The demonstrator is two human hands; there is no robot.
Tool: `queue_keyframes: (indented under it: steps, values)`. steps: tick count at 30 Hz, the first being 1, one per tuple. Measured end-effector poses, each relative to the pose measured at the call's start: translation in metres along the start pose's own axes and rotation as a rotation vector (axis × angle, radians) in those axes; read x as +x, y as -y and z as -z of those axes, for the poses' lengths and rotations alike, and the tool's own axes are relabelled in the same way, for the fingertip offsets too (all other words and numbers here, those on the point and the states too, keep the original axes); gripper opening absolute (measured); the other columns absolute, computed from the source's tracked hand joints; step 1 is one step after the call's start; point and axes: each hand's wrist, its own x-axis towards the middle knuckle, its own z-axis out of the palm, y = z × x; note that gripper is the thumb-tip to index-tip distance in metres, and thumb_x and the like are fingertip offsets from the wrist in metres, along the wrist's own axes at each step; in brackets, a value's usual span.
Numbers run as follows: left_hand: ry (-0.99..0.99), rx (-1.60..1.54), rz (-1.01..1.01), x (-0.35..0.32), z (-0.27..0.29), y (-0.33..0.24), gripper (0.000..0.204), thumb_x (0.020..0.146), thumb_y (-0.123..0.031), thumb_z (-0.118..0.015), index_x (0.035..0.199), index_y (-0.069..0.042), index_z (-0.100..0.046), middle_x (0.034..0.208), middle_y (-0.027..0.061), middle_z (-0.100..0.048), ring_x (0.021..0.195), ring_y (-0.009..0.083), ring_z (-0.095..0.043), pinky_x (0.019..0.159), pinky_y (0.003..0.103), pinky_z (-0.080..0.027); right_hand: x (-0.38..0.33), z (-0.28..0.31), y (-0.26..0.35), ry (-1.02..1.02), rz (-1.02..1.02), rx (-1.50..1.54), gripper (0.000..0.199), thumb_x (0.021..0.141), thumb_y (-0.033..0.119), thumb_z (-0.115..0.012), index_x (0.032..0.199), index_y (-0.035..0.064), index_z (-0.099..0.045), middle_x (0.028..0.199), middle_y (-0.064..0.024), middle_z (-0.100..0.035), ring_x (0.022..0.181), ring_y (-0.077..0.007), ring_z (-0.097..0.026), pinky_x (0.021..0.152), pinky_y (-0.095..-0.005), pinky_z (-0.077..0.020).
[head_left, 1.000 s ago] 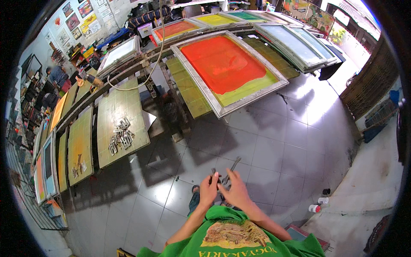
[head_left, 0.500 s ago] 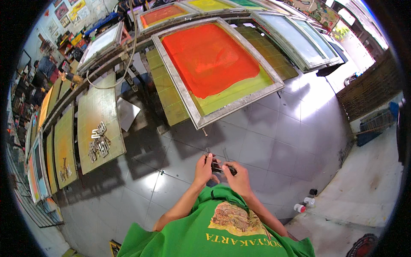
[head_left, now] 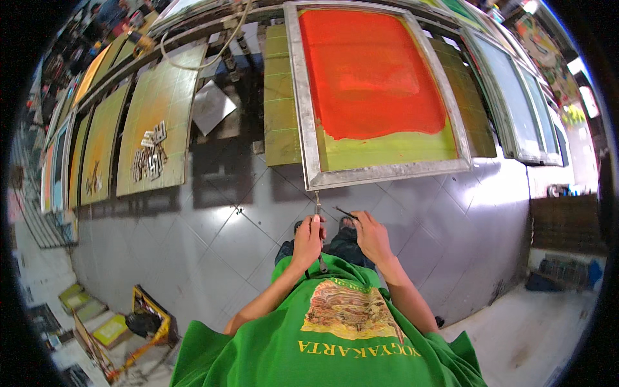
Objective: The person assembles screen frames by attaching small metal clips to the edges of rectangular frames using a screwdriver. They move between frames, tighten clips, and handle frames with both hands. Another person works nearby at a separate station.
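My left hand (head_left: 311,237) is closed around a slim wrench-like metal tool (head_left: 323,265), its dark lower end hanging below my fist. Its upper end points at a small bolt (head_left: 317,195) under the near left corner of a metal-edged printing screen (head_left: 393,173); whether the two touch, I cannot tell. Bright red ink (head_left: 374,77) covers most of the screen's mesh, with a yellow-green strip along the near side. Between the fingers of my right hand (head_left: 371,237) is a thin dark tool (head_left: 345,212), tip slanting up toward the bolt.
Left of the screen are flat printing boards (head_left: 164,84), one bearing a heap of small metal clamps (head_left: 149,153). A pale hose (head_left: 187,67) loops above a white sheet (head_left: 213,108). More framed screens (head_left: 512,97) stand at right. A yellow frame (head_left: 155,309) lies behind me at left.
My view has tilted down and turned. Both hands have risen toward the screen's near corner and moved apart; the left-hand tool now points up at the bolt.
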Motion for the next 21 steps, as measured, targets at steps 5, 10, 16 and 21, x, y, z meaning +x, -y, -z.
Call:
queue_keyframes:
  steps: [5, 10, 16, 21]
  values:
    - [-0.137, -0.096, 0.025, -0.005, -0.025, -0.01, 0.036, 0.112, -0.032, -0.037, 0.108, -0.001, -0.057, 0.071, 0.0007, -0.055, 0.052, 0.0068, -0.044, 0.048, 0.025, -0.036, 0.044, -0.008, -0.032, 0.186, 0.108, 0.047, 0.018, 0.101, 0.018, -0.056, 0.117, 0.0102, -0.059, 0.099, -0.0176, -0.07, 0.089, -0.043, -0.066, 0.074, -0.0518, -0.0534]
    - [-0.224, -0.276, 0.097, -0.001, -0.041, -0.013, 0.038, 0.112, -0.035, -0.038, 0.105, -0.003, -0.056, 0.069, 0.0002, -0.052, 0.051, 0.0066, -0.041, 0.048, 0.024, -0.034, 0.084, -0.008, -0.028, 0.337, 0.183, 0.05, 0.024, 0.102, 0.023, -0.056, 0.122, 0.0097, -0.059, 0.109, -0.0212, -0.07, 0.1, -0.0433, -0.066, 0.082, -0.0527, -0.0536]
    - [-0.274, -0.462, 0.124, -0.002, -0.056, -0.015, 0.039, 0.111, -0.04, -0.04, 0.103, -0.005, -0.056, 0.068, -0.0002, -0.051, 0.05, 0.0065, -0.039, 0.047, 0.023, -0.033, 0.108, -0.038, -0.058, 0.461, 0.259, 0.033, 0.035, 0.102, 0.024, -0.055, 0.135, 0.0106, -0.056, 0.131, -0.029, -0.059, 0.123, -0.0485, -0.054, 0.103, -0.0542, -0.0451]
    - [-0.216, -0.416, 0.176, -0.004, -0.043, -0.022, 0.042, 0.111, -0.043, -0.042, 0.1, -0.004, -0.055, 0.066, -0.0005, -0.049, 0.049, 0.0071, -0.037, 0.047, 0.024, -0.033, 0.117, -0.06, -0.071, 0.384, 0.436, 0.112, 0.037, 0.102, 0.021, -0.054, 0.137, 0.0094, -0.055, 0.137, -0.0305, -0.055, 0.127, -0.0505, -0.05, 0.107, -0.0557, -0.042]
